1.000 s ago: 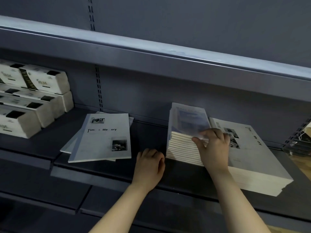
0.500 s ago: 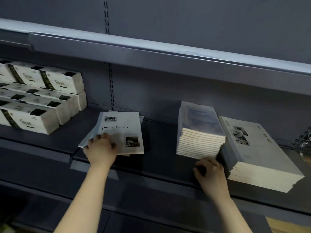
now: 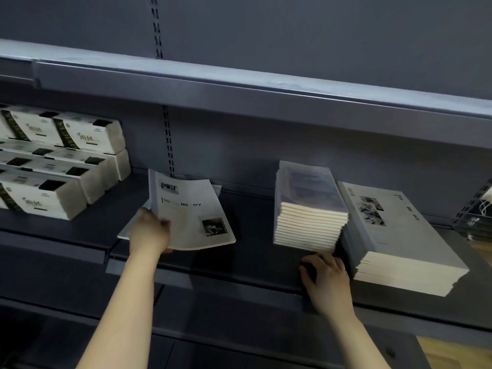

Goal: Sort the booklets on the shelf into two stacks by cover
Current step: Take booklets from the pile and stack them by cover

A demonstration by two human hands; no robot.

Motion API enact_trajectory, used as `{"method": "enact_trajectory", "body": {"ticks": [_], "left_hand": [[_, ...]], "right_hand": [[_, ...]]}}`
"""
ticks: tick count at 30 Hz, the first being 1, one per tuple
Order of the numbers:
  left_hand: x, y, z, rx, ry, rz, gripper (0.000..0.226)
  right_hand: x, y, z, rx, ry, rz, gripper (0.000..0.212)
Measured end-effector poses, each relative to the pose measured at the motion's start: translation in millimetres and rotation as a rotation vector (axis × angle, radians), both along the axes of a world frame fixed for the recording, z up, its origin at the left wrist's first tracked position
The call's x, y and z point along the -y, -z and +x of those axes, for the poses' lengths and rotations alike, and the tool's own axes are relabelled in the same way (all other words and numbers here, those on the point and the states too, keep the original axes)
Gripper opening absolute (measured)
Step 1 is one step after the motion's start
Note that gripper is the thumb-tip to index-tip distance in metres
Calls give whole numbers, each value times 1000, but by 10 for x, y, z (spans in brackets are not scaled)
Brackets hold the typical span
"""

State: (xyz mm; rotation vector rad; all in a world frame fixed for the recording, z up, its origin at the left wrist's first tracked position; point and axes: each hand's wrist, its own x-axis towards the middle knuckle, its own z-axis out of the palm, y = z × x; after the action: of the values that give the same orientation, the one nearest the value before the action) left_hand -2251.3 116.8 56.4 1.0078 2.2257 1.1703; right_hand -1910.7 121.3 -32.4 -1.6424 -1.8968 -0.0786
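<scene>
Left hand (image 3: 150, 233) grips the thin white paper booklet with black lettering (image 3: 191, 217) at its near-left edge, and the cover bows up off the dark grey metal shelf (image 3: 255, 262). Right hand (image 3: 326, 275) rests on the shelf lip, fingers loosely curled and holding nothing, just before the blue-grey-covered booklet stack (image 3: 308, 209), possibly touching it.
</scene>
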Motion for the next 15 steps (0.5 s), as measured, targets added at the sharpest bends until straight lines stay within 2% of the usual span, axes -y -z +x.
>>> {"method": "enact_trajectory", "body": {"ticks": [2,6,8,12,15], "left_hand": [[45,-38,88,5,11,142,31],[178,-137,310,68,25,417,33],[234,-217,443,195,33,567,31],[243,-361,752,602,107,761,26],[222,-369,1027,761,182,772,26]], "right_hand": [[13,2,5,4,-6,9,15],[25,13,39,37,-37,26,14],[39,5,71,45,-63,-3,18],[75,-96,143,30,-136,-145,19],[148,-281,190,-187,-227,-265,20]]}}
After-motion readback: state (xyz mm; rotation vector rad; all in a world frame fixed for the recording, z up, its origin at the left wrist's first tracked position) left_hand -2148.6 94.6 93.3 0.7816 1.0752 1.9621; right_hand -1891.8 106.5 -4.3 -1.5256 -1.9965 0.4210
